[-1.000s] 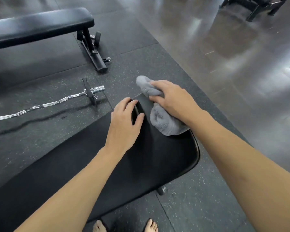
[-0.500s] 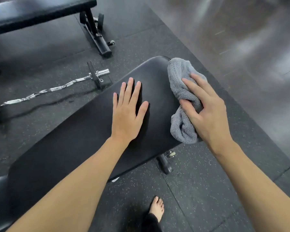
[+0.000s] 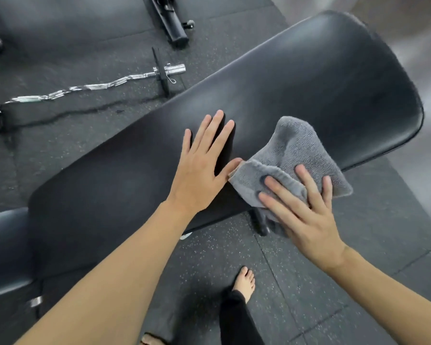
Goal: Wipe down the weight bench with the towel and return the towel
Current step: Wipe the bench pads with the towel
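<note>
The black padded weight bench runs diagonally from lower left to upper right. A grey towel lies bunched on its near edge, partly hanging over the side. My right hand presses on the towel with fingers spread over its lower part. My left hand lies flat on the pad just left of the towel, fingers apart, thumb touching the towel's edge.
A chrome curl bar with a thin plate lies on the rubber floor to the upper left. The foot of another bench stands beyond it. A second black pad adjoins at lower left. My bare foot stands below the bench.
My right hand has dragged the towel from the bench's far end back along the near edge toward me. My left hand slid back along the pad too. The view has tilted down and closer.
</note>
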Action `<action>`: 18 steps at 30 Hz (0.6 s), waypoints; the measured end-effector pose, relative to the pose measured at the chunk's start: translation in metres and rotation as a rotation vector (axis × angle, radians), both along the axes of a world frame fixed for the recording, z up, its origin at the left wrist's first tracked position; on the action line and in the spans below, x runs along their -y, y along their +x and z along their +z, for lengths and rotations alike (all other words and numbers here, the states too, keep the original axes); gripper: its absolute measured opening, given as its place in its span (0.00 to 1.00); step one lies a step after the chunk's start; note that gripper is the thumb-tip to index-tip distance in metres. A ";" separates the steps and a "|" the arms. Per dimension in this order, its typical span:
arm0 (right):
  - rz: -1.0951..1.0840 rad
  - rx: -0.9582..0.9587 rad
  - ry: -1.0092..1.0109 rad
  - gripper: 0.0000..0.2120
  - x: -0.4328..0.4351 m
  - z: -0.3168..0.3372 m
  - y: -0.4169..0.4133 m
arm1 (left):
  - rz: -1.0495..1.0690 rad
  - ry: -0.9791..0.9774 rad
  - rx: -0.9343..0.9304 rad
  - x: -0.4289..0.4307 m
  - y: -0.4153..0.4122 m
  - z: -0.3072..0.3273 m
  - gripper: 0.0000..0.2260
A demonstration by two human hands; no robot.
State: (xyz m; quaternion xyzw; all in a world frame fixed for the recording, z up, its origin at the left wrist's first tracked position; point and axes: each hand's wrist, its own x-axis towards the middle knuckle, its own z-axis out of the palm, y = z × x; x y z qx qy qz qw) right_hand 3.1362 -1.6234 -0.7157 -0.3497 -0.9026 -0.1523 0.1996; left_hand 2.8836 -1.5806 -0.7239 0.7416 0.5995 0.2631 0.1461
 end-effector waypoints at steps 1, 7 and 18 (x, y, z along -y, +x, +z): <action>-0.011 -0.004 0.022 0.27 -0.001 0.001 -0.008 | -0.005 -0.022 0.017 0.010 -0.012 -0.007 0.29; 0.185 0.159 -0.112 0.31 -0.008 0.029 -0.033 | 0.076 -0.104 0.080 0.064 -0.072 -0.045 0.31; 0.769 0.560 0.032 0.18 0.035 -0.068 -0.153 | 0.354 -0.198 0.190 0.151 -0.176 -0.125 0.34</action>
